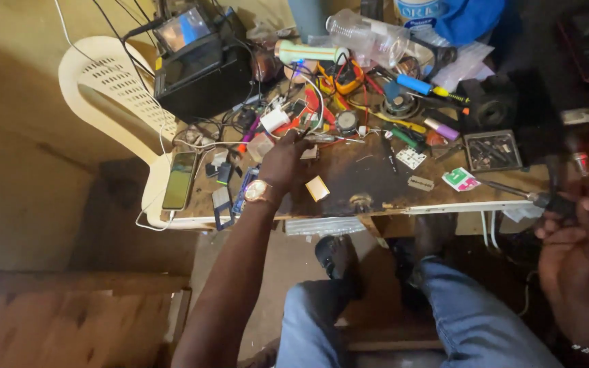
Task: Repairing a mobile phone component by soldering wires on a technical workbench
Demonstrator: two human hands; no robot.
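Here a small black tray [492,150] of dark bits sits near the right edge of the cluttered wooden surface [363,177], where the left hand [282,162] reaches mid-surface, fingers loose, while the right hand [577,238] grips a screwdriver [523,194]; white plastic chair [114,88] behind.

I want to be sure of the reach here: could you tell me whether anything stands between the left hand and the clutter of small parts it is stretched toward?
Nothing visible does. The left hand is already over the worktable, fingertips at the tangle of wires and small parts. The right hand holds a tool off to the side.
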